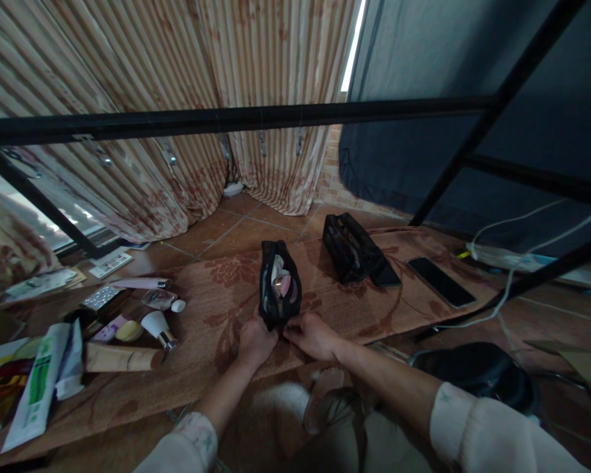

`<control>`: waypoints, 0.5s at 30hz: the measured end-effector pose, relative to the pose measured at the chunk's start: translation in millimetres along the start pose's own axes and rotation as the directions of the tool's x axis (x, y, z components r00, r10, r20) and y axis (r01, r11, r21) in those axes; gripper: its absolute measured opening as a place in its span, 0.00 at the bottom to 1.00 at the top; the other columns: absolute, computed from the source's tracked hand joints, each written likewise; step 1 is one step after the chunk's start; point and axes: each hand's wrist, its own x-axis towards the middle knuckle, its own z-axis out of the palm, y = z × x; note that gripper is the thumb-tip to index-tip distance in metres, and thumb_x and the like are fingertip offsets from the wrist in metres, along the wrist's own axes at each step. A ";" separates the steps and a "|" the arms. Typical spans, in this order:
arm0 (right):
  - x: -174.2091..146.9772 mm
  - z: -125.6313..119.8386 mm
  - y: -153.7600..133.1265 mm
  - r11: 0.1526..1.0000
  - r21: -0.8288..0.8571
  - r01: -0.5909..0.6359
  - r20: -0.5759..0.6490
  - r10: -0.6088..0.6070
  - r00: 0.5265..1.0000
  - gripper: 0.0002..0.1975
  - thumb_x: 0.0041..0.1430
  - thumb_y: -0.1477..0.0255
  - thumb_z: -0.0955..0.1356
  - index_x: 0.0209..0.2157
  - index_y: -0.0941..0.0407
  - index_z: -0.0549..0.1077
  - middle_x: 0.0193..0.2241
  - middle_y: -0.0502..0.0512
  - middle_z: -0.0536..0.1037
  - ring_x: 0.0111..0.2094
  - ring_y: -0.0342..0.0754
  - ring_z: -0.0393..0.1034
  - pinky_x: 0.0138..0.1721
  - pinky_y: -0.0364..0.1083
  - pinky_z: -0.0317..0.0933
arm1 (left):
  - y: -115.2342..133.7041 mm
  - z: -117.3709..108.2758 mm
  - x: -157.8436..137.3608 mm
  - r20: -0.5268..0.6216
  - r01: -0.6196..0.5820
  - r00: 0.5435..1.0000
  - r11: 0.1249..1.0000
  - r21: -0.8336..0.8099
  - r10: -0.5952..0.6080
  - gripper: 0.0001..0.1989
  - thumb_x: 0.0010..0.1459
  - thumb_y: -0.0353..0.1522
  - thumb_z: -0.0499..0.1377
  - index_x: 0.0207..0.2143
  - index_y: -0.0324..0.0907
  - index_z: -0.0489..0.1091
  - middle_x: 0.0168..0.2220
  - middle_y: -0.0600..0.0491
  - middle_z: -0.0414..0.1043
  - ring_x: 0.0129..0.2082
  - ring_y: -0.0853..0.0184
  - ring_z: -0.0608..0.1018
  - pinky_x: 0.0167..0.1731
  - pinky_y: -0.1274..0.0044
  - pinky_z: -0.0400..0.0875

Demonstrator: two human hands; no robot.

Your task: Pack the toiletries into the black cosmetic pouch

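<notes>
A small black zip pouch (pixel 295 303) sits unzipped on the cloth-covered bench, its mouth facing up. White, pink and gold-coloured items (pixel 282 284) show inside it, too jumbled to name singly. My left hand (pixel 257 343) is closed on the pouch's near left corner. At the near right corner, my right hand (pixel 312 336) pinches the pouch's edge with thumb and fingers. Whether a zip pull lies between those fingertips is hidden.
A second black pouch (pixel 345 253) and a dark phone (pixel 440 281) lie right. On the left are a makeup brush (pixel 158 330), a beige tube (pixel 121 358), a white-green tube (pixel 37 387) and several other cosmetics. A black metal bar (pixel 276 117) crosses behind; white cables (pixel 509 282) hang right.
</notes>
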 end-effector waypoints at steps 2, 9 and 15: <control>-0.1 0.5 0.0 1.000 0.009 0.000 0.003 0.000 1.000 0.10 0.58 0.72 0.65 0.30 0.58 0.78 0.25 0.51 0.76 0.29 0.44 0.67 0.31 0.41 0.55 | -0.3 0.4 -0.2 -0.006 -0.005 1.000 1.000 -0.017 0.005 0.18 0.55 0.35 0.59 0.48 0.37 0.67 0.39 0.44 0.77 0.40 0.60 0.79 0.36 0.75 0.65; -0.4 1.3 0.2 1.000 0.006 -0.028 0.004 0.027 1.000 0.10 0.58 0.72 0.65 0.29 0.58 0.78 0.25 0.51 0.75 0.30 0.45 0.68 0.30 0.41 0.54 | 1.9 -1.4 -1.1 -0.003 0.003 1.000 0.999 -0.040 -0.003 0.21 0.55 0.35 0.59 0.51 0.37 0.66 0.38 0.45 0.78 0.39 0.60 0.79 0.36 0.75 0.65; 0.1 2.1 1.2 1.000 0.018 -0.018 0.008 0.018 1.000 0.10 0.58 0.71 0.65 0.30 0.58 0.78 0.26 0.51 0.76 0.31 0.45 0.68 0.32 0.41 0.56 | 2.4 -2.1 -0.2 0.026 0.034 0.999 0.999 -0.031 -0.033 0.22 0.55 0.36 0.59 0.51 0.37 0.65 0.36 0.45 0.77 0.38 0.60 0.79 0.34 0.75 0.65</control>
